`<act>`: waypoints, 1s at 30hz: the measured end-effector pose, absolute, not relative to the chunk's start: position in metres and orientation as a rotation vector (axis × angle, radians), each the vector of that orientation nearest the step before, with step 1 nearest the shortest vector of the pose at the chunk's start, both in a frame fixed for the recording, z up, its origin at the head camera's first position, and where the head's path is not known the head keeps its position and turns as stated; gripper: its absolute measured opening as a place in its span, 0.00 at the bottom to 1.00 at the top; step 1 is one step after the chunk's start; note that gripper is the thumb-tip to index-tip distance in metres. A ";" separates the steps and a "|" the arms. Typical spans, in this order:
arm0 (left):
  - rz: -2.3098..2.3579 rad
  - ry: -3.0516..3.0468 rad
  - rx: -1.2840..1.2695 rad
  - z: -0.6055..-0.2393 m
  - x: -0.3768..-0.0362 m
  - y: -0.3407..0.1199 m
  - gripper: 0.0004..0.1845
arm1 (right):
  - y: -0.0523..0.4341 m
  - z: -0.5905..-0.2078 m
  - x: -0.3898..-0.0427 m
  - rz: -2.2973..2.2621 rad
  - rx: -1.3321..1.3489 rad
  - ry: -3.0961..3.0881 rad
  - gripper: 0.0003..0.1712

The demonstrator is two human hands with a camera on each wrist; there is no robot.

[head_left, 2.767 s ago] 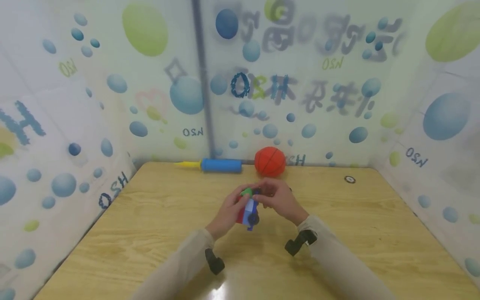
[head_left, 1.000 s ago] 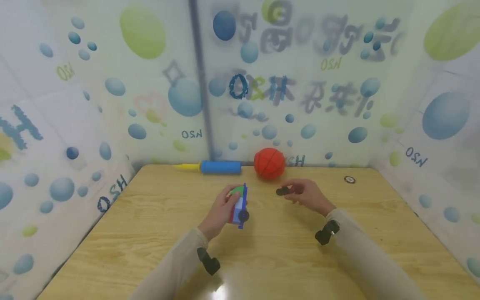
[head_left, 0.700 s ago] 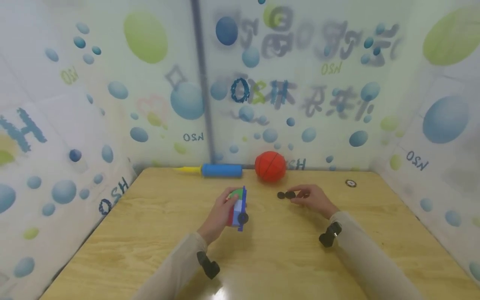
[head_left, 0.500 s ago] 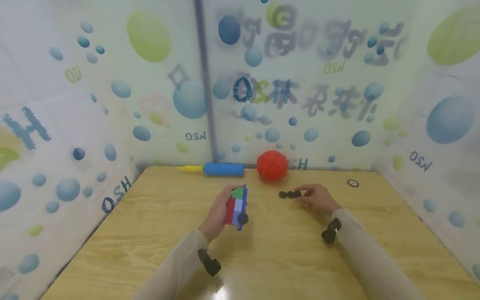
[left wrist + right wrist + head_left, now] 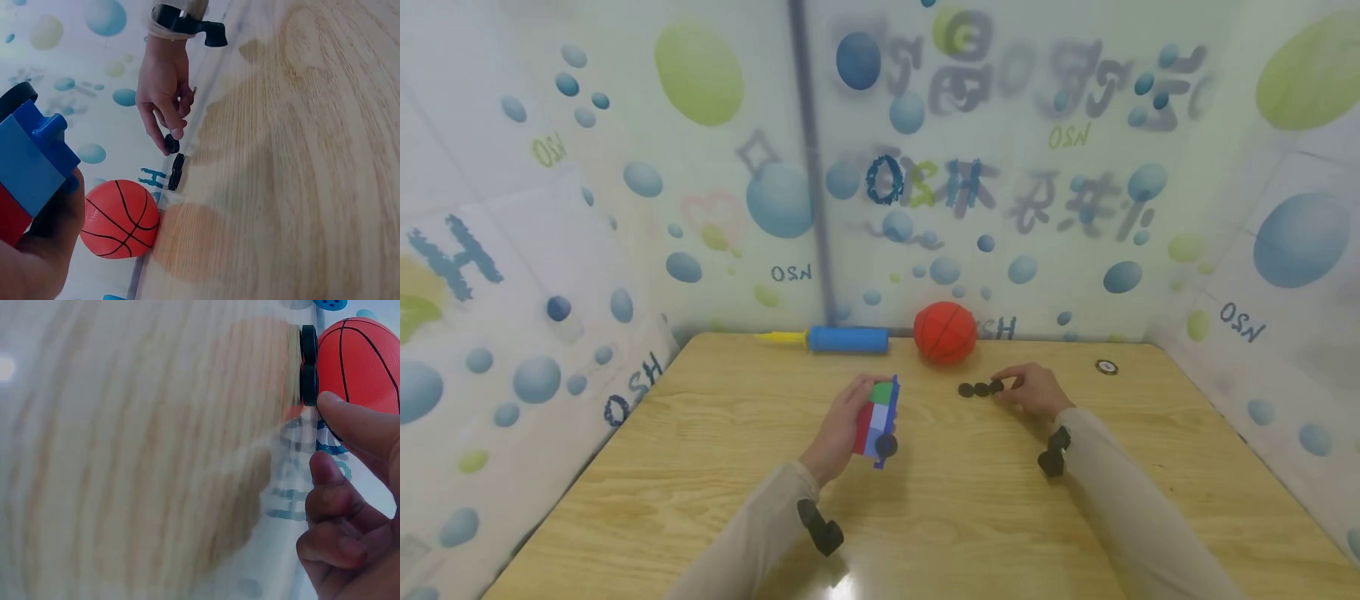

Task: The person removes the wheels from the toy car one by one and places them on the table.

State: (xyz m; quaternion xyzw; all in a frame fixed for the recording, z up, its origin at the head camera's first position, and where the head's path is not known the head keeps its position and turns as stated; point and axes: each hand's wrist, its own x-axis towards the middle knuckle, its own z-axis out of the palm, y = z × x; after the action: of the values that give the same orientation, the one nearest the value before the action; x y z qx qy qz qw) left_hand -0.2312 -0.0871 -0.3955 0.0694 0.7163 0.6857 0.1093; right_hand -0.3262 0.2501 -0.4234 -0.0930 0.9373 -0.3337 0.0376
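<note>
A toy car of red, green and blue blocks (image 5: 874, 421) is gripped in my left hand (image 5: 835, 429), above the table. One black wheel (image 5: 887, 445) shows on its blue side, near the lower end; the left wrist view shows a wheel (image 5: 17, 100) at the car's edge too. Ahead and to the right, my right hand (image 5: 1033, 390) pinches a small black wheel (image 5: 172, 144) between thumb and finger. Two more black wheels (image 5: 973, 389) lie side by side on the table, just left of it. In the right wrist view the pinched wheel cannot be made out.
A red basketball (image 5: 945, 333) sits at the table's back edge, behind the wheels. Left of it lies a blue pump (image 5: 848, 339) with a yellow nozzle. A small round disc (image 5: 1107, 367) lies at the back right. Printed curtains surround the wooden table (image 5: 1000, 517).
My right hand has left the car and moved right to the row of wheels, where it now holds the end one. The left hand has shifted slightly left, still gripping the car.
</note>
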 end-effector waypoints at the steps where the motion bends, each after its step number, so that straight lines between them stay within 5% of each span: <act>1: 2.022 2.101 0.205 -0.395 -0.231 -0.087 0.24 | 0.250 -0.424 -0.327 -1.012 -0.278 2.885 0.23; 30: 2.138 1.970 0.224 -0.393 -0.229 -0.087 0.25 | 0.257 -0.426 -0.335 -0.841 -0.297 2.954 0.25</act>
State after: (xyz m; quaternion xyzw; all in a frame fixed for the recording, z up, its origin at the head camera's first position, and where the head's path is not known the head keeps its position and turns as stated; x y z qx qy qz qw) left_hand -0.2289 -0.0867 -0.3931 0.0763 0.6713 0.7286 0.1128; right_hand -0.3351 0.2565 -0.4256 -0.0962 0.9570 -0.2724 0.0277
